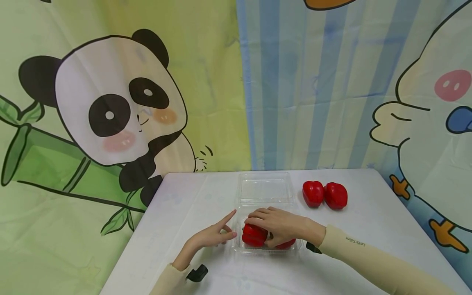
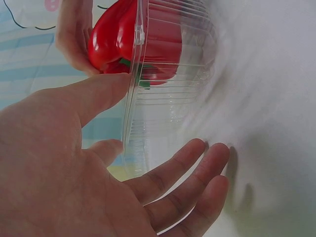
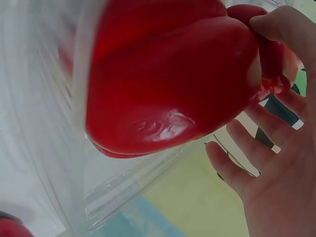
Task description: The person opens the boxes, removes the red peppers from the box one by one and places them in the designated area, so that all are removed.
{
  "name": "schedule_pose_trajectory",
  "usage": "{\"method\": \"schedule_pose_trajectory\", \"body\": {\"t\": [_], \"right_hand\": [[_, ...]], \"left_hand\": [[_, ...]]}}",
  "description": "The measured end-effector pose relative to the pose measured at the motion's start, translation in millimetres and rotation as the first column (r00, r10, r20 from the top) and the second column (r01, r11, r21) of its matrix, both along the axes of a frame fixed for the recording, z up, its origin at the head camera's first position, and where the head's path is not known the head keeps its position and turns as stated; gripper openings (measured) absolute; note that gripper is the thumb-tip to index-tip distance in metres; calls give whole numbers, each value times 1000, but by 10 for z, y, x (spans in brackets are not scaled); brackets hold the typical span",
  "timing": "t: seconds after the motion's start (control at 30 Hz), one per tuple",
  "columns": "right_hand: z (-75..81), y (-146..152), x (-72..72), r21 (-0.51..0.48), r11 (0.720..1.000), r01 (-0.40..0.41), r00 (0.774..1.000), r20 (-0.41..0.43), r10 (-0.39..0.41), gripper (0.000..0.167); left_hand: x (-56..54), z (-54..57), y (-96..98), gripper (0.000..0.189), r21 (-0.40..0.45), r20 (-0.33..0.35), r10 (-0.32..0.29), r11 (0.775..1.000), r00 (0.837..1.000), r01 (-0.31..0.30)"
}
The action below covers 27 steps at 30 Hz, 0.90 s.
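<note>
A clear plastic clamshell box (image 1: 237,246) lies with its lid (image 1: 264,187) folded back, away from me. Inside, one red bell pepper (image 1: 254,236) sits at the left and another red bell pepper (image 1: 286,245) at the right, partly covered by my hand. My right hand (image 1: 282,225) grips the left pepper from above, thumb on its near side; the right wrist view shows the thumb against it, behind the closer pepper (image 3: 173,89). At the box's left side is my left hand (image 1: 213,236), index finger straight and thumb tip right at the rim (image 2: 132,98), other fingers loosely spread.
Two more red bell peppers, one (image 1: 313,194) beside the other (image 1: 336,196), stand on the white table (image 1: 199,192) right of the lid. Behind the table hangs a cartoon-printed cloth (image 1: 206,102). Both wrists wear a black camera mount.
</note>
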State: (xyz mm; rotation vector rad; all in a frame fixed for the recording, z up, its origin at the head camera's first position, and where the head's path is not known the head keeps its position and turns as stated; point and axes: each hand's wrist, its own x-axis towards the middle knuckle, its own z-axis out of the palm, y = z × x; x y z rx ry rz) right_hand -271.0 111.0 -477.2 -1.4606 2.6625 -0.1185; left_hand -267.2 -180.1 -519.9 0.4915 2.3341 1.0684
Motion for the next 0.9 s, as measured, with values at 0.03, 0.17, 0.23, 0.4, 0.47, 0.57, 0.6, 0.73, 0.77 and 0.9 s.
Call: {"method": "schedule_pose_trajectory", "body": {"t": [0.03, 0.17, 0.23, 0.4, 0.47, 0.57, 0.6, 0.73, 0.77, 0.9], "right_hand": [[6, 2, 1, -3, 1000, 1, 1000, 2, -1, 94], [24, 11, 4, -9, 1000, 3, 1000, -2, -3, 94], [32, 16, 3, -12, 1000, 0, 1000, -6, 0, 94], [70, 34, 1, -30, 1000, -3, 1000, -14, 3, 94], [90, 44, -3, -43, 999, -4, 1000, -22, 3, 94], [108, 62, -17, -61, 998, -2, 1000, -31, 0, 94], [116, 68, -21, -66, 998, -1, 1000, -30, -1, 95], [151, 97, -33, -81, 997, 16, 1000, -18, -17, 94], [163, 105, -35, -84, 996, 19, 1000, -20, -21, 93], [232, 149, -33, -101, 994, 35, 998, -39, -39, 91]], "left_hand": [[0, 1, -1, 82, 0, 0, -1, 1000, 1000, 1], [4, 5, -1, 82, 0, -2, -3, 1000, 1000, 3], [4, 6, 0, 82, -1, -5, -3, 1000, 1000, 3], [4, 7, 1, 82, -1, -8, -5, 1000, 1000, 5], [4, 10, 2, 82, 0, -9, -6, 1000, 1000, 6], [6, 16, 4, 82, 2, -11, -7, 1000, 1000, 7], [6, 18, 5, 82, 3, -11, -8, 1000, 1000, 8], [6, 20, 9, 82, -4, -10, -10, 1000, 1000, 10], [7, 20, 9, 82, -6, -9, -9, 1000, 1000, 9], [10, 26, 9, 82, -12, -5, -7, 1000, 1000, 7]]}}
